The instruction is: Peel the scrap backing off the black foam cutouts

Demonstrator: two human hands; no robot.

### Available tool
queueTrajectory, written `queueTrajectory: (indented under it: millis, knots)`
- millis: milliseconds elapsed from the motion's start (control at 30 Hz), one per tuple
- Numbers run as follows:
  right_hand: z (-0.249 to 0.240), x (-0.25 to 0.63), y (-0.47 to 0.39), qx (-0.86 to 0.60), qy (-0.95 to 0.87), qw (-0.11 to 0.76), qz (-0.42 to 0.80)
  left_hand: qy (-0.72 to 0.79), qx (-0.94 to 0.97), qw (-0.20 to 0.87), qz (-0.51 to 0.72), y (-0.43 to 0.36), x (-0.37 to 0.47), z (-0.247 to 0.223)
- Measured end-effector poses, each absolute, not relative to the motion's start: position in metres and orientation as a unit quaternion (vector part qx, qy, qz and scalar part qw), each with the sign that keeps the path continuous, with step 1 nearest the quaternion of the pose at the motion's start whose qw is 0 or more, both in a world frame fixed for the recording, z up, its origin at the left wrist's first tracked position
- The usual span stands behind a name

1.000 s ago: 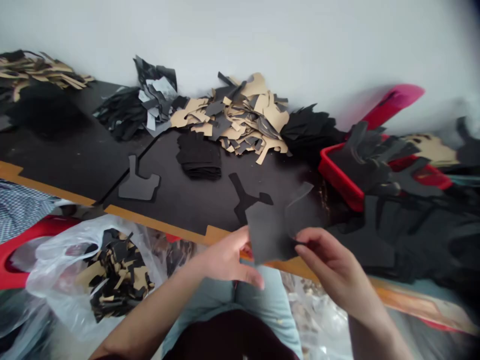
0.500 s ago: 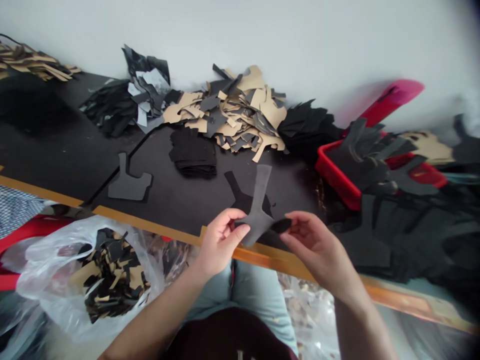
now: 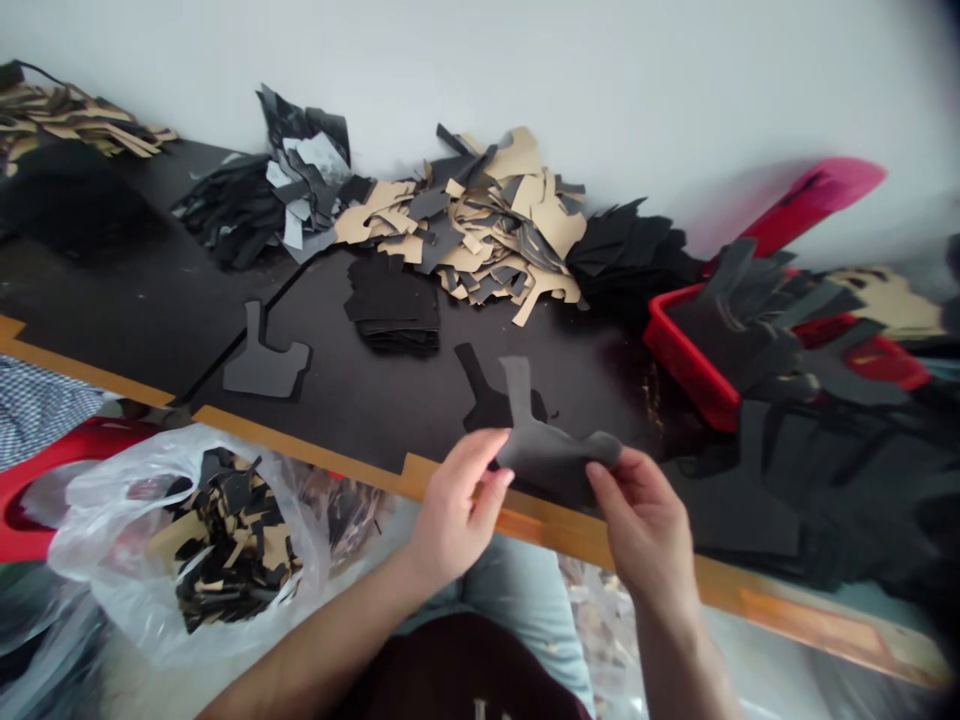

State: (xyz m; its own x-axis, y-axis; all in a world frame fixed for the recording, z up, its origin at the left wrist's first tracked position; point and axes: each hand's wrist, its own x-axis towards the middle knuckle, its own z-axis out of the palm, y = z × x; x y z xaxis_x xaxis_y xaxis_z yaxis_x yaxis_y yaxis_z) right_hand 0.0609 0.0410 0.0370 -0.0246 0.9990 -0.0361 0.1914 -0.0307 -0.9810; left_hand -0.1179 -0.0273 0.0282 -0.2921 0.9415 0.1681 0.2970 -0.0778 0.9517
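Note:
Between my two hands is a grey cut-out piece [image 3: 544,442] of thin sheet material, with a narrow strip sticking up from it. My left hand [image 3: 466,500] pinches its left edge between thumb and fingers. The right end is pinched by my right hand [image 3: 646,510]. Just behind it, a black cut-out piece [image 3: 484,390] of similar outline lies on the dark table [image 3: 360,410]. Further left, another grey cut-out piece [image 3: 266,368] lies flat over a black one, whose edge shows. What the sheet is made of I cannot tell.
A stack of black pieces [image 3: 394,315] stands mid-table, before a heap of tan and grey scraps [image 3: 480,235]. At right, a red basket [image 3: 686,355] holds grey pieces. A plastic bag [image 3: 97,530] of offcuts sits below the table's tan front edge [image 3: 330,458].
The grey piece has been spread flatter between my hands, and its curled right end is now opened out. My right hand has moved slightly right and down. The view has shifted a little.

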Motion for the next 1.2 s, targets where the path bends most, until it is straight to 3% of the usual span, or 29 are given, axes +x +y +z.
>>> queueTrajectory:
  millis: [100,200,300,533,767,833,1000,1200]
  knots:
    - [0.040,0.079,0.052,-0.573,-0.508,0.468,0.441,0.679,0.594,0.097,0.419,-0.017,-0.128,0.018]
    - [0.042,0.098,0.061,-0.561,-0.481,0.469,0.484,0.700,0.649,0.049,0.294,0.000,-0.140,0.008]
    - [0.040,0.110,0.064,-0.556,-0.478,0.470,0.492,0.665,0.706,0.057,0.236,0.013,-0.145,0.004]
    - [0.037,0.102,0.053,-0.539,-0.445,0.454,0.552,0.581,0.770,0.099,0.246,0.003,-0.146,0.005]
    - [0.026,0.069,0.034,-0.515,-0.433,0.438,0.596,0.605,0.575,0.288,0.469,-0.017,-0.130,0.019]
    - [0.021,0.062,0.031,-0.535,-0.455,0.428,0.569,0.624,0.523,0.318,0.486,-0.018,-0.121,0.021]
    - [0.018,0.052,0.026,-0.614,-0.548,0.391,0.412,0.666,0.539,0.193,0.479,-0.015,-0.114,0.017]
    - [0.025,0.049,0.027,-0.659,-0.651,0.326,0.187,0.649,0.595,0.128,0.456,-0.013,-0.110,0.019]
